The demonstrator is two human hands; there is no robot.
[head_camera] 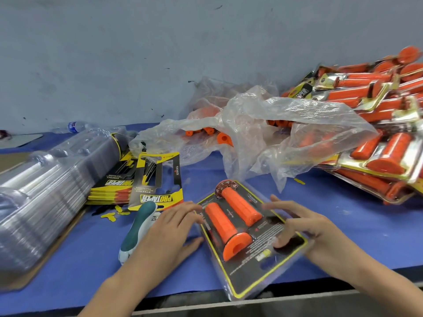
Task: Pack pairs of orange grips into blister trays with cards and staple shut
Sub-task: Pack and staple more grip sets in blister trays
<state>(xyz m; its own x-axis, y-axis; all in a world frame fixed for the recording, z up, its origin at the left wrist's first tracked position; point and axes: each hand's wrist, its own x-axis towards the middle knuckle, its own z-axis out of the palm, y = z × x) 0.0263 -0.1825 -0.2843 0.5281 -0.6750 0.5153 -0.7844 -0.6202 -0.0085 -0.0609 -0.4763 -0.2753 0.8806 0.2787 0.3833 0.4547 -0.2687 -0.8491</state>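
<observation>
Now left hand [169, 234], right hand [304, 227] touch glossy tray [229, 289] (orange grips [223, 227]).

The clear tray stack [34, 191] is blurred, cut off left.

Between the left hand [169, 227] and the right hand [297, 223], two orange grips [231, 225] look like dull, ridged rubber on a printed paper card [249, 271] in a shiny clear plastic tray [219, 271]. Past the hands lies a thin, crinkly clear plastic bag [263, 115]; beside the left hand, a smooth plastic stapler [139, 227].
</observation>
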